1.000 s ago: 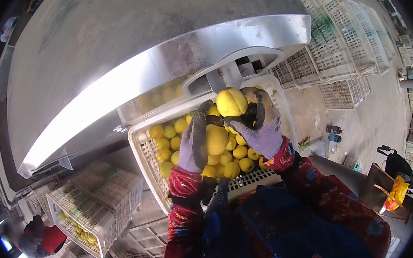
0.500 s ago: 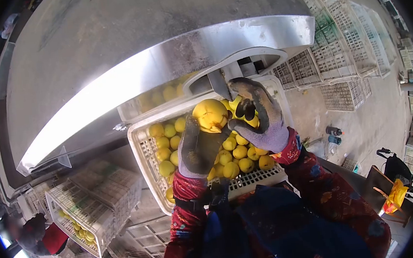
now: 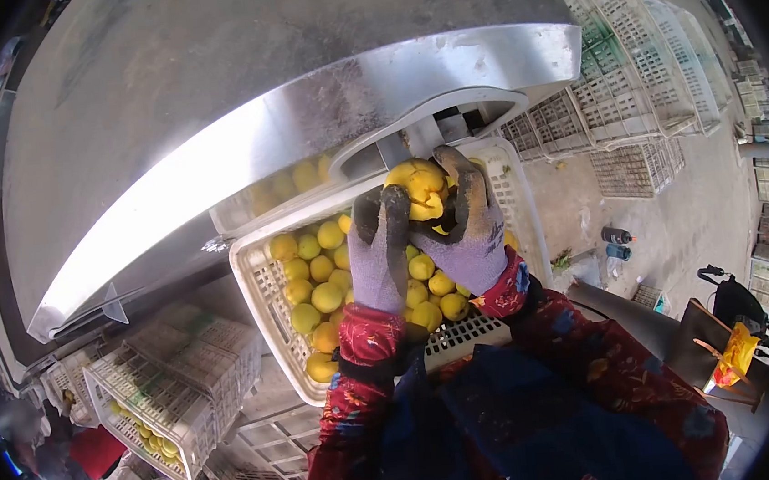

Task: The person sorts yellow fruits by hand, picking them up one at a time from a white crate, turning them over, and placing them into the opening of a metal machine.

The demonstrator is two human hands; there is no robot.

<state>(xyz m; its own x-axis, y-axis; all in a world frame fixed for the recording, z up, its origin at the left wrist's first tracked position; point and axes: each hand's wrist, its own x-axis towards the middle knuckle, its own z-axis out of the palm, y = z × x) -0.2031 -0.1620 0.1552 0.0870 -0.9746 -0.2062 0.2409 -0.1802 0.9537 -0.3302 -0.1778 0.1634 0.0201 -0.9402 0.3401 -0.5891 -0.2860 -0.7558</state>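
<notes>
A yellow peach-like fruit [image 3: 416,180] with a ragged, torn-looking surface is held between my two gloved hands. The fingers of my left hand [image 3: 378,251] close on its left and lower side. On its right side grip the dark-stained fingers of my right hand [image 3: 467,224]. Both hands are over a white plastic crate [image 3: 270,337] that holds many round yellow and greenish fruits [image 3: 326,297]. Just beyond the held fruit, a metal fitting [image 3: 390,151] sits in an opening at the metal table's edge. My palms and part of the fruit's underside are hidden.
The large metal table [image 3: 293,29] has a shiny curved rim close in front. Stacked crates [image 3: 624,54] stand at the right. More crates [image 3: 167,369] stand at the lower left, near a person in red [image 3: 97,453]. A chair [image 3: 687,351] holds a bag.
The fruit has moved right and a little up, nearer the metal fitting, and is turned differently. My left hand has shifted right and up; my right hand has drawn in around the fruit.
</notes>
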